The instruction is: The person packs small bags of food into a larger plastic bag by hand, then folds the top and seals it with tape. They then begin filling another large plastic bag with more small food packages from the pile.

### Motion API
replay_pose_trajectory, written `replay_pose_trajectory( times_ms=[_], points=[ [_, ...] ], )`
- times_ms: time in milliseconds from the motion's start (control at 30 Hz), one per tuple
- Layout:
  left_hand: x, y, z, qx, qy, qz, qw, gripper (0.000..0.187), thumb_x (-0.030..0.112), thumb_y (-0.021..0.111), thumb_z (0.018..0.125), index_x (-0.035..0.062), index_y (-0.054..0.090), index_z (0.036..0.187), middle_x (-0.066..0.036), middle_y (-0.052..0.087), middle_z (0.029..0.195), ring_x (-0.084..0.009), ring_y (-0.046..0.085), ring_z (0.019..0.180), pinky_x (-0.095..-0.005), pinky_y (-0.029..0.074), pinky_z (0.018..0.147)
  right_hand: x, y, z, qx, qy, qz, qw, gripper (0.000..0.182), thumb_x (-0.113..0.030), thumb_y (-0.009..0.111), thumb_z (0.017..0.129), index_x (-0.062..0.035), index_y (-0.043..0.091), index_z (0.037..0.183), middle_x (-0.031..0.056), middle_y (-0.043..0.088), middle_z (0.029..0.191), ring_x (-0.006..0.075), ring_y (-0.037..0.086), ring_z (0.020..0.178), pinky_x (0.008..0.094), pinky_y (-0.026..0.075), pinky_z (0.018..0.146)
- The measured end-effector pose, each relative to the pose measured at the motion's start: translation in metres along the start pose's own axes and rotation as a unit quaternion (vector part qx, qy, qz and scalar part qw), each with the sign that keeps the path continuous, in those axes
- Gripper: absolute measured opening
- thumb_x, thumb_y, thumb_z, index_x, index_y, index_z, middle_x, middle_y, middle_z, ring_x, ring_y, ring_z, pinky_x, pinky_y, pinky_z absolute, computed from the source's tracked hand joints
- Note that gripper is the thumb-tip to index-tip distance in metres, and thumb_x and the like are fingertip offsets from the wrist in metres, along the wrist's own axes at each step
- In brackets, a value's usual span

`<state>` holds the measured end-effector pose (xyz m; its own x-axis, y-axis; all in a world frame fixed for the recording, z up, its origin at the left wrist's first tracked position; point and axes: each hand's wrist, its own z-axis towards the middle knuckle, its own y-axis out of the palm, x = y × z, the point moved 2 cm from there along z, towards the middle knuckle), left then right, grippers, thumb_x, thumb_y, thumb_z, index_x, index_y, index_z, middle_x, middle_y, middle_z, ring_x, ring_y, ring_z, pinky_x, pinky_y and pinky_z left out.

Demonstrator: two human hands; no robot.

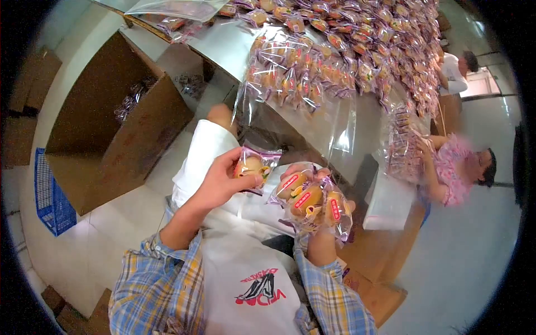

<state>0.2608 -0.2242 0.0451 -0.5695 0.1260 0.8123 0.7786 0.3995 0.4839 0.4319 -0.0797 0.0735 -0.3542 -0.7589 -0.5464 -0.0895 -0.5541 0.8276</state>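
Note:
Between the thumb and fingers of my left hand (220, 178) is a single wrapped pastry (252, 166), a round golden bun in a clear and purple wrapper. My right hand (317, 174) holds several wrapped pastries (305, 202) in a bunch, their red labels showing; its fingers are mostly hidden behind them. Both hands are over my lap, with a small gap between them. Ahead of them, a large clear plastic bag (296, 72) with rows of the same pastries lies at the table (226, 47) edge, its loose end hanging down.
A big pile of wrapped pastries (357, 33) covers the far table. Left stand an open cardboard box (139, 134) and a blue crate (50, 192). At right, a person in pink (452, 167) handles another filled bag (403, 139); a person in white (453, 73) is behind.

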Motion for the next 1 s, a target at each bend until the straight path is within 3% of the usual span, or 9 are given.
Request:
replay_pose_trajectory(
  times_ms=[133, 267, 300, 400, 533, 700, 833, 933, 1000],
  points=[
    [-0.015, 0.008, 0.012, -0.066, -0.008, -0.174, 0.983, 0.053, 0.004, 0.068, 0.09, 0.0061, 0.041, 0.135, -0.01, 0.065, 0.119, -0.0178, 0.063, 0.111, -0.0352, 0.056, 0.091, 0.006, 0.008, -0.008, 0.06, -0.005, -0.082, 0.995, 0.093, -0.081, 0.072, 0.07, -0.0085, 0.056, 0.126, 0.0304, 0.043, 0.143, 0.0448, 0.054, 0.127, 0.0516, 0.049, 0.105],
    [-0.019, 0.019, 0.016, -0.064, -0.075, -0.296, 0.95, 0.058, 0.008, 0.07, 0.092, 0.0074, 0.035, 0.139, -0.009, 0.059, 0.125, -0.0217, 0.063, 0.113, -0.0379, 0.056, 0.091, 0.007, -0.008, -0.02, 0.098, 0.013, -0.225, 0.969, 0.095, -0.066, 0.084, 0.066, -0.0052, 0.055, 0.133, 0.0267, 0.034, 0.153, 0.0414, 0.045, 0.139, 0.0534, 0.036, 0.116],
    [-0.022, 0.019, 0.017, -0.075, -0.065, -0.275, 0.956, 0.065, 0.007, 0.074, 0.089, 0.007, 0.034, 0.14, -0.008, 0.058, 0.126, -0.0215, 0.062, 0.114, -0.0377, 0.056, 0.093, 0.007, -0.012, -0.022, 0.116, 0.018, -0.204, 0.972, 0.093, -0.058, 0.088, 0.065, -0.0035, 0.057, 0.134, 0.0253, 0.032, 0.156, 0.0373, 0.044, 0.141, 0.0505, 0.034, 0.118],
    [-0.032, 0.022, 0.017, -0.105, -0.033, -0.213, 0.971, 0.085, 0.006, 0.085, 0.08, 0.0057, 0.029, 0.144, -0.008, 0.056, 0.128, -0.0208, 0.06, 0.117, -0.0373, 0.054, 0.097, 0.001, -0.017, -0.015, 0.051, 0.001, -0.31, 0.949, 0.088, -0.055, 0.089, 0.065, -0.0029, 0.06, 0.131, 0.024, 0.026, 0.159, 0.034, 0.044, 0.141, 0.0475, 0.036, 0.116],
    [-0.037, 0.024, 0.014, -0.098, -0.036, -0.2, 0.974, 0.097, 0.005, 0.092, 0.071, 0.0032, 0.032, 0.148, -0.008, 0.056, 0.132, -0.0195, 0.058, 0.122, -0.0374, 0.046, 0.107, 0.005, -0.013, -0.02, 0.081, 0.058, -0.288, 0.953, 0.085, -0.056, 0.087, 0.067, -0.0023, 0.063, 0.129, 0.0232, 0.012, 0.166, 0.0299, 0.038, 0.146, 0.0431, 0.037, 0.115],
    [-0.053, 0.014, 0.008, -0.022, -0.093, -0.239, 0.966, 0.084, 0.006, 0.085, 0.081, 0.0036, 0.035, 0.148, -0.009, 0.058, 0.13, -0.0185, 0.06, 0.118, -0.0353, 0.051, 0.101, 0.013, -0.035, -0.022, 0.076, 0.076, -0.378, 0.919, 0.086, -0.06, 0.086, 0.069, -0.0068, 0.063, 0.133, 0.0247, 0.002, 0.168, 0.0289, 0.038, 0.146, 0.0414, 0.037, 0.114],
    [-0.051, 0.013, 0.01, 0.083, -0.165, -0.276, 0.943, 0.067, 0.008, 0.077, 0.09, 0.0041, 0.04, 0.146, -0.009, 0.061, 0.126, -0.0165, 0.062, 0.112, -0.0317, 0.054, 0.094, 0.018, -0.033, -0.02, 0.114, 0.079, -0.349, 0.927, 0.09, -0.064, 0.085, 0.069, -0.0063, 0.062, 0.134, 0.024, -0.005, 0.168, 0.0272, 0.043, 0.141, 0.0397, 0.041, 0.111],
    [-0.059, 0.011, 0.007, 0.096, -0.139, -0.21, 0.963, 0.062, 0.01, 0.076, 0.092, 0.0034, 0.044, 0.144, -0.008, 0.062, 0.123, -0.0149, 0.063, 0.109, -0.0299, 0.054, 0.093, 0.022, -0.036, -0.021, 0.122, 0.046, -0.391, 0.911, 0.088, -0.065, 0.083, 0.07, -0.007, 0.063, 0.133, 0.0231, -0.005, 0.168, 0.0278, 0.046, 0.137, 0.0418, 0.044, 0.109],
    [-0.046, 0.011, 0.003, 0.077, -0.122, -0.207, 0.968, 0.066, 0.007, 0.079, 0.088, 0.0025, 0.044, 0.144, -0.008, 0.062, 0.123, -0.0149, 0.062, 0.112, -0.0313, 0.053, 0.096, 0.019, -0.022, -0.016, 0.131, 0.048, -0.43, 0.892, 0.084, -0.068, 0.08, 0.07, -0.0087, 0.067, 0.128, 0.0236, -0.003, 0.168, 0.0328, 0.046, 0.133, 0.049, 0.041, 0.11]
  ],
)
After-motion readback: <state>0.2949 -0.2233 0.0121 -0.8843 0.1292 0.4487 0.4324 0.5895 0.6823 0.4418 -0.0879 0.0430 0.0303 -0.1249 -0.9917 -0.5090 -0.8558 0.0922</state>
